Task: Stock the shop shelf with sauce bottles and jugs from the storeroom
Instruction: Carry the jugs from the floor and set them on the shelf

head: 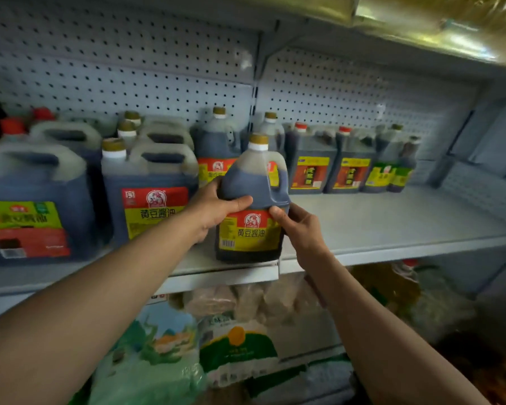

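Left hand: left hand [216, 207] curls round the left side of the soy sauce jug [251, 200], thumb lying across its front above the label.
Right hand: right hand [297, 226] grips the jug's lower right side, thumb on the label's edge.
Jug: upright at the front edge of the grey shelf [392, 217], dark liquid inside, gold cap on top.
Neighbours: large jug with red and yellow label [149, 194] just to the left; row of darker jugs [345, 162] against the pegboard [158, 68].
Below: printed sacks [234, 346] under the shelf.

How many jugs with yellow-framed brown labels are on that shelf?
2, both at the back: the left brown-label jug, and the right brown-label jug beside it. More may hide behind.
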Demonstrator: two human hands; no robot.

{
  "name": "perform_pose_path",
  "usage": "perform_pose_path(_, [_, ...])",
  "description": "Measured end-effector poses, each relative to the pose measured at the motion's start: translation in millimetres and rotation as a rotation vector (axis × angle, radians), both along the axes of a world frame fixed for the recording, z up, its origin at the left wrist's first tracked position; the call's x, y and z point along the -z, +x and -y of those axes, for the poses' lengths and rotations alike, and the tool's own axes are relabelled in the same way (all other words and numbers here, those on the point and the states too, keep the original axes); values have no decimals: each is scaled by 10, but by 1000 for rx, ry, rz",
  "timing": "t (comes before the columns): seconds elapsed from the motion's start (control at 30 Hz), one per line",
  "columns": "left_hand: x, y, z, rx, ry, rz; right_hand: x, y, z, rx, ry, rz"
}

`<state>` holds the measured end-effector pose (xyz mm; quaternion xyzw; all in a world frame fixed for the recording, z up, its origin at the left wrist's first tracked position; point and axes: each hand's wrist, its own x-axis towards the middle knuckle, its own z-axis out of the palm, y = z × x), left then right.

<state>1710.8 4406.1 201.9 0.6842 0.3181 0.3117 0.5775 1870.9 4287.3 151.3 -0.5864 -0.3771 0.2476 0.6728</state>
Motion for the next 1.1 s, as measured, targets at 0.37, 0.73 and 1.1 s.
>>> perform_pose_path(0.37, [136,433,-350,-216,64,64,255,546,-628,-151,-37,192])
perform_pose_path(0.73, [69,785,-606,-549,164,-76,184,735,-1326,-170,-80,314])
perform_pose_path(1.1, [76,835,-783,-561,135,-108,183,770,-1536,-195,-123,331])
